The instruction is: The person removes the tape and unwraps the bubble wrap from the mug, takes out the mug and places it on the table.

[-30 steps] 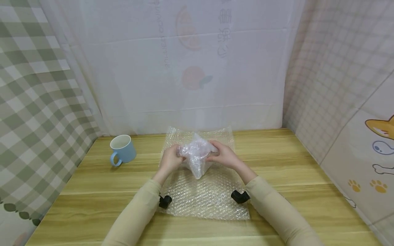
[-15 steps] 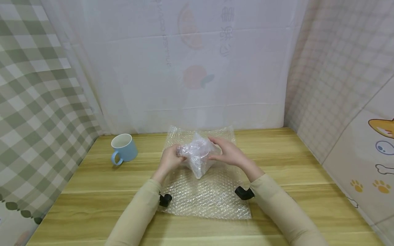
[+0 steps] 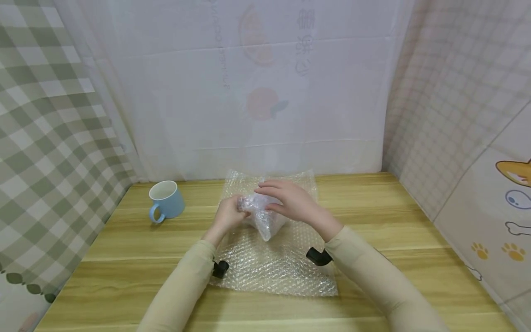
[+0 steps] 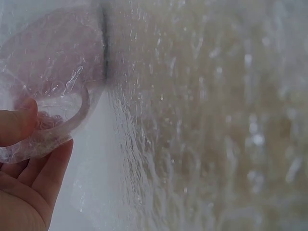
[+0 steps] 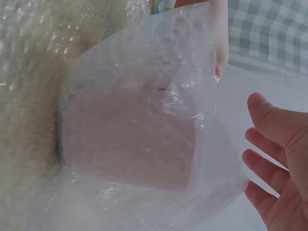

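Note:
A pale pink mug (image 5: 130, 139) shows through a clear bubble wrap covering (image 3: 264, 226), whose gathered corners stick up and point toward the front. My left hand (image 3: 228, 214) holds the bundle from its left side; in the left wrist view, thumb and fingers (image 4: 57, 166) pinch the wrap at the mug's handle (image 4: 85, 103). Over the bundle's right part reaches my right hand (image 3: 290, 200), its fingers loosely bent. In the right wrist view those fingers (image 5: 262, 168) are spread beside the wrap with nothing gripped. Beneath the bundle lies a flat bubble wrap sheet (image 3: 278, 272).
A light blue mug (image 3: 167, 203) stands upright at the back left of the wooden table (image 3: 394, 276). White cloth (image 3: 199, 115) hangs behind the table, with patterned cloths at both sides. A small black camera (image 3: 318, 256) sits on each wrist.
My right hand first drew off the bundle's right side, then moved left and over its top. The left hand keeps its hold, and the wrapped mug stays in place.

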Motion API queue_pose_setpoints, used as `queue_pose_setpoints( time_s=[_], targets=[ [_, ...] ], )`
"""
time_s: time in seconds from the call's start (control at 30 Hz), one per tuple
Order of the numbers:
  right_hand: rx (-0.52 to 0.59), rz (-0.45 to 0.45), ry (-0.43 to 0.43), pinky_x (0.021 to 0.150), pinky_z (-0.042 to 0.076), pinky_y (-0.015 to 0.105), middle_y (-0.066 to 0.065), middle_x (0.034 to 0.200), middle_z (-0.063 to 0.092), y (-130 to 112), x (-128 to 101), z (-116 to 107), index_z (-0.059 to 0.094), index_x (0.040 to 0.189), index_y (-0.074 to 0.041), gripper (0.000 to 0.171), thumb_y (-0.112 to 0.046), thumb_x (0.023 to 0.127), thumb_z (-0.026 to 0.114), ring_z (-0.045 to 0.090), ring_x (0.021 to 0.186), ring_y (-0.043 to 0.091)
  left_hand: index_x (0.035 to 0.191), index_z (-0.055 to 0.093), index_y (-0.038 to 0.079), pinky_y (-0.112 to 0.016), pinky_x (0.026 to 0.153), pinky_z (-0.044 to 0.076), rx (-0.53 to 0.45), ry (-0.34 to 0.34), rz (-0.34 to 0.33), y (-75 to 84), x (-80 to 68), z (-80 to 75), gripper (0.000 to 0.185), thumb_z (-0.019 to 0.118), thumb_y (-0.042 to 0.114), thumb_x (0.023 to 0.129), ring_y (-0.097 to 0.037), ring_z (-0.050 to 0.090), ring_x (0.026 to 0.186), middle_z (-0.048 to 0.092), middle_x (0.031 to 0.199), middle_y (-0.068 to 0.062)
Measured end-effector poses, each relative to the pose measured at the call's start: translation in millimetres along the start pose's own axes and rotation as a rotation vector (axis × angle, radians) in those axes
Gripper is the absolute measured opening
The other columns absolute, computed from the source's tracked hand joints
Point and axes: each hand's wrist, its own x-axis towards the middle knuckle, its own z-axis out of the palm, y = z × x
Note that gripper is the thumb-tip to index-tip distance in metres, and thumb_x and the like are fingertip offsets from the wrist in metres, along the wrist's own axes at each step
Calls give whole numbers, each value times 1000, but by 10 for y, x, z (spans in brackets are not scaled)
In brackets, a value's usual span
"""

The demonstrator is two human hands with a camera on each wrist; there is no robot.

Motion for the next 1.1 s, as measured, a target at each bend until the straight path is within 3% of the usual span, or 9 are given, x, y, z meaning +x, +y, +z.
queue_pose_setpoints(
  time_s=[0.2, 0.47, 0.77, 1.1],
  targets=[
    [-79, -66, -70, 107, 42, 38, 5, 120, 68, -47, 223, -18, 71, 118, -9, 31, -8, 87, 75, 59, 118, 23, 89, 66, 1, -37, 68, 53, 12, 0, 22, 0, 5, 1, 22, 80, -2, 72, -19, 59, 70, 66, 76, -5],
    [-168, -50, -230, 102, 45, 32, 0, 115, 70, -39, 378, 75, 72, 115, -13, 29, -12, 87, 75, 61, 112, 19, 85, 66, 3, -36, 67, 53, 11, 5, 31, 12, -1, -5, 19, 80, -2, 72, -19, 58, 68, 65, 73, -3],
    [-201, -101, -242, 105, 43, 36, 2, 119, 70, -7, 375, 117, 72, 115, -14, 30, -11, 86, 75, 60, 119, 22, 87, 66, 2, -36, 67, 54, 17, 0, 22, 19, -5, -18, 20, 79, -2, 72, -19, 59, 68, 65, 74, -4],
    [-199, -100, -227, 96, 48, 30, -2, 101, 70, 25, 371, 151, 72, 104, -14, 27, -3, 80, 77, 63, 101, 17, 85, 66, 3, -33, 65, 52, -9, 0, 32, 4, -1, -13, 19, 78, -4, 72, -18, 58, 67, 64, 73, -3]
  ],
)
